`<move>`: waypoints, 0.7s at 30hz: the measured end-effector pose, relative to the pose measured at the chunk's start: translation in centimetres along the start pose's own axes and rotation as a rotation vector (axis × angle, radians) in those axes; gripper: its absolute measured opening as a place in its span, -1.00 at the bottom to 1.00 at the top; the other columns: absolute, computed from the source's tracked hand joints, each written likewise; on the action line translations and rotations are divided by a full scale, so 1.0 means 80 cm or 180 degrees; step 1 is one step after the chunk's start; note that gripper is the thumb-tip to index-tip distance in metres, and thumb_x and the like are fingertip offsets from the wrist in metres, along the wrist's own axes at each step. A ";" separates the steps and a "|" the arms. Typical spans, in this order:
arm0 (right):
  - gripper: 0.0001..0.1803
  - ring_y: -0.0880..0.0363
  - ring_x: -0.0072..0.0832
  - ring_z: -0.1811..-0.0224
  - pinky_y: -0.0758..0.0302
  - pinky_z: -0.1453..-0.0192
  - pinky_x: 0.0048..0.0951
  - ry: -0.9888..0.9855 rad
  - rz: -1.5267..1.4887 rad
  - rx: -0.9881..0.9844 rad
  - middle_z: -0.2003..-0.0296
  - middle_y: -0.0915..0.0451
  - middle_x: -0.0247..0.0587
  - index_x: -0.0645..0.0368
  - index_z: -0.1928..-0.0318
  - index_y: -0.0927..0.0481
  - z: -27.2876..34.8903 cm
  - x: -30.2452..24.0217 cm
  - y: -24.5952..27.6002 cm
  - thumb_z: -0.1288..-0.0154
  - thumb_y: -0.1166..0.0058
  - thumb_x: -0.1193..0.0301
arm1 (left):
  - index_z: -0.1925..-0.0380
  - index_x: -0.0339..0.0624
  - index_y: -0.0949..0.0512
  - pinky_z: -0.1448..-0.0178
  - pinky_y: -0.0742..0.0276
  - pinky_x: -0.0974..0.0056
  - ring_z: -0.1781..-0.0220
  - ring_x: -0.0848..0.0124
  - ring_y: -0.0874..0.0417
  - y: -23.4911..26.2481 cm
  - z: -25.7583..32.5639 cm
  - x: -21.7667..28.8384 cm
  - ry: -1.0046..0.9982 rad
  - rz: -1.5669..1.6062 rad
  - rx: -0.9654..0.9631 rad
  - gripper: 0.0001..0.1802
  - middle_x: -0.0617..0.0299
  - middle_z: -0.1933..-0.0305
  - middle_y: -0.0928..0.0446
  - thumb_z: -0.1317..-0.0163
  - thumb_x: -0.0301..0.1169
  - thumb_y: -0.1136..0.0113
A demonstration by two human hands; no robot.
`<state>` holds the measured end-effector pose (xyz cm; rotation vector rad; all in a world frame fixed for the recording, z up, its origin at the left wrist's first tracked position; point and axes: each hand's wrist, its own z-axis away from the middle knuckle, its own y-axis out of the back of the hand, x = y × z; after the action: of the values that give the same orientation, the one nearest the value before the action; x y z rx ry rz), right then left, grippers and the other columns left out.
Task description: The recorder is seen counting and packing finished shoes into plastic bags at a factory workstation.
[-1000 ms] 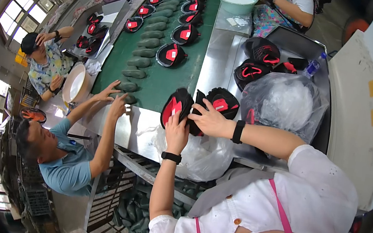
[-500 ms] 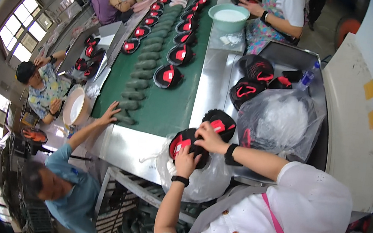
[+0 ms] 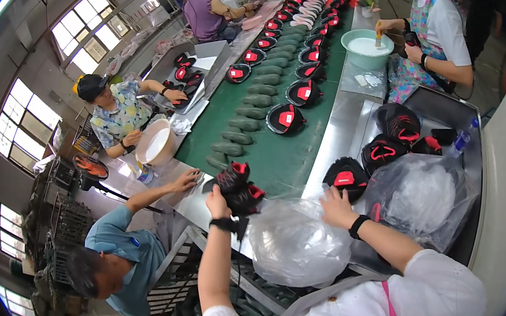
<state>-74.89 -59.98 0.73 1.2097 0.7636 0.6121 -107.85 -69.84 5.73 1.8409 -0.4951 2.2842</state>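
So there's this big desk (image 3: 303,158), puffy plastic bag (image 3: 302,243) at its near edge. Left of that, two black shoes (image 3: 238,189), long axes slanting, red openings pointing away and rightish. Left hand's (image 3: 217,204) fingers pinch them; right hand's (image 3: 337,209) are spread by another shoe (image 3: 346,178).

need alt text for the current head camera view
The wearer's left hand is against black-and-red shoe uppers, the right hand at another upper, with a clear plastic bag between the hands. Beyond, a green table surface carries dark green shoe lasts and more uppers, co-workers around it.
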 end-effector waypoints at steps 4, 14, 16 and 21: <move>-0.29 0.08 -0.03 -0.35 0.10 -0.18 0.45 0.0893 0.0042 -0.1052 -0.17 -0.29 -0.08 -0.04 -0.15 -0.39 0.024 -0.042 -0.022 -0.07 0.04 -0.18 | 0.38 -0.34 -0.44 0.36 -0.43 0.24 0.54 0.39 -0.41 0.037 -0.133 0.079 -0.0667 -0.0650 -0.0260 -0.64 0.18 0.49 -0.47 -0.24 -0.19 0.02; -0.16 0.16 -0.03 -0.38 0.18 -0.20 0.41 0.1066 -0.1009 -0.1905 -0.23 -0.26 -0.24 -0.09 -0.18 -0.37 0.098 -0.026 0.007 0.00 0.13 -0.35 | -0.08 -0.36 -0.31 -0.28 -0.20 0.12 -0.28 0.04 -0.25 0.013 0.011 -0.053 -0.0465 -0.3443 -0.3032 -0.32 -0.15 -0.17 -0.32 -0.04 -0.14 -0.23; -0.25 0.18 -0.08 -0.39 0.15 -0.16 0.46 0.1356 -0.0384 -0.2131 -0.24 -0.22 -0.21 -0.10 -0.11 -0.45 0.106 -0.038 0.028 0.01 0.00 -0.27 | -0.25 -0.38 -0.05 -0.35 -0.09 0.09 -0.32 -0.05 -0.15 0.092 0.049 -0.120 -0.0727 -0.4396 -0.3758 0.11 -0.28 -0.23 -0.19 0.13 0.14 -0.31; -0.47 0.03 0.04 -0.31 -0.14 -0.26 0.00 0.0864 -0.1044 -0.2976 -0.20 -0.23 -0.04 -0.04 0.07 -0.55 0.102 -0.010 -0.036 0.12 -0.23 0.09 | -0.24 -0.48 0.09 -0.34 -0.05 0.00 -0.31 -0.22 -0.02 0.136 0.136 -0.180 -0.1260 -0.3888 -0.2624 0.25 -0.41 -0.24 -0.04 0.30 -0.05 -0.47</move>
<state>-68.88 -66.09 -0.54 0.1400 0.7433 0.7413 -98.26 -82.75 -7.92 1.4428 -0.1778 0.7502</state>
